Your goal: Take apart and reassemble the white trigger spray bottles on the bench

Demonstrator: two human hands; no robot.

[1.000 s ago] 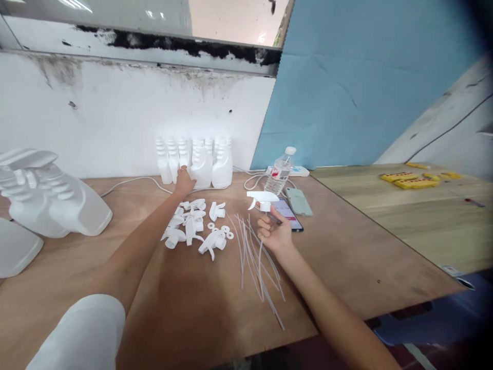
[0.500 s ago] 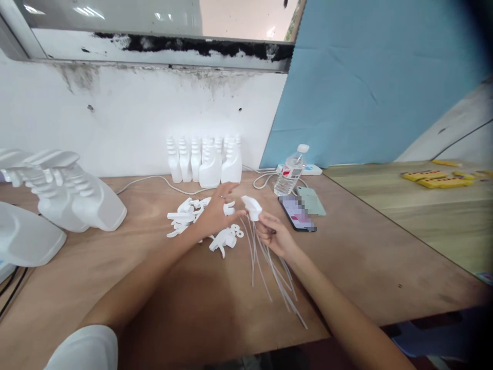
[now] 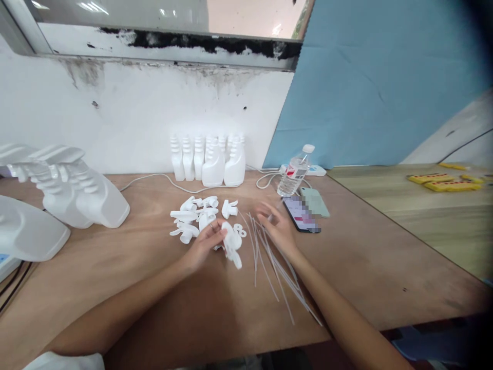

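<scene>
Left fingers are pinching a white trigger head; right fingers are hovering by thin tubes.

The left hand [image 3: 208, 240] is holding the trigger head [image 3: 232, 240] just above the tabletop [image 3: 365, 267], beside the loose heads [image 3: 185, 215] and small washers [image 3: 242, 232]. The right hand [image 3: 278, 227] is resting over or touching the tubes [image 3: 276, 270], its fingers half-curled and parted; blur is hiding whether they are gripping anything, so I cannot tell. The pinch is looking light, so the smooth head could be slipping onto the washers and scattering them. Because the tubes are crossing one another, a careless grab could be lifting several together, and the right forearm, lying so near, could be dragging others askew.
</scene>
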